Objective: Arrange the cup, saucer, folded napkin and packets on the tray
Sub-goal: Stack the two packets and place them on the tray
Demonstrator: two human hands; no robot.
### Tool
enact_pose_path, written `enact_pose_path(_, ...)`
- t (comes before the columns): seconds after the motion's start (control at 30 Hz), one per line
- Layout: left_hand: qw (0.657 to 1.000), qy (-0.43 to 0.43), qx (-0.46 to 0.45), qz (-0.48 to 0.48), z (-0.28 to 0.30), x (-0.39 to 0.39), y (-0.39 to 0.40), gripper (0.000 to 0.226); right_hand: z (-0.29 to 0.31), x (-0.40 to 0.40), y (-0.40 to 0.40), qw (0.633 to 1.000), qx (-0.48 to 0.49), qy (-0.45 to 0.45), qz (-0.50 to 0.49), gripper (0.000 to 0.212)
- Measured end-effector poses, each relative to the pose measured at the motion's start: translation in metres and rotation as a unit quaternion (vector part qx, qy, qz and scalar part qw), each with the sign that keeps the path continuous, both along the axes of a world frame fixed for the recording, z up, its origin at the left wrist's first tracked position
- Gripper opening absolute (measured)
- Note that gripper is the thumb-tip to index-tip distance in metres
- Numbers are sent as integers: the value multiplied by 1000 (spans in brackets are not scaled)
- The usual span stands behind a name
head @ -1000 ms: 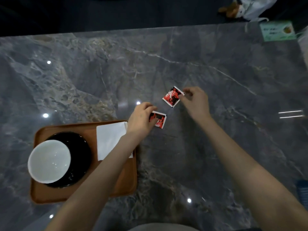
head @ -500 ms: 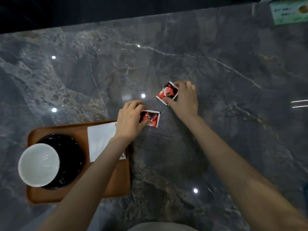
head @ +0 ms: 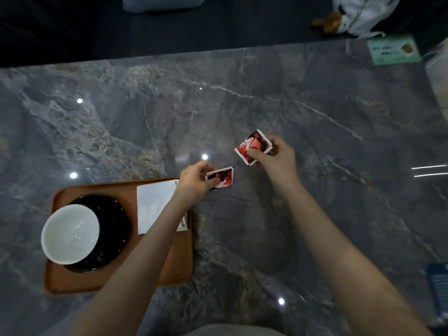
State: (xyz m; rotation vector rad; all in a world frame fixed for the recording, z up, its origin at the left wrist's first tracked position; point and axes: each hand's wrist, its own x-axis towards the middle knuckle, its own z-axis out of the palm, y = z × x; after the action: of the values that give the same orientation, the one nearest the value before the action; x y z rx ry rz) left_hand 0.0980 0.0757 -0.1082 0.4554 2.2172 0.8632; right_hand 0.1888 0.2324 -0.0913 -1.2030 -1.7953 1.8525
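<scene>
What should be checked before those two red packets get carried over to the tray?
1. Left hand pinches a red packet: ok.
2. Right hand pinches the other packet: ok.
3. Both packets clear of the table: cannot tell.
4. White cup on black saucer, on the tray: ok.
5. Folded napkin flat on the tray: ok.
6. Free tray space for packets: ok, the near strip is bare, though the left forearm hides part.
</scene>
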Motion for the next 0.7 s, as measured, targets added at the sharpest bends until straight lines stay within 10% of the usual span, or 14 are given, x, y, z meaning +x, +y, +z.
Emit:
enact_pose_path(0.27, 943, -207, 212, 150, 24, 30, -29, 12, 32, 29, -57, 985, -148, 75, -43, 13)
enact_pose_path(0.7, 908, -263, 250, 211, 32, 80, -95, 26, 17, 75, -134, 997, 76, -7, 27, 16)
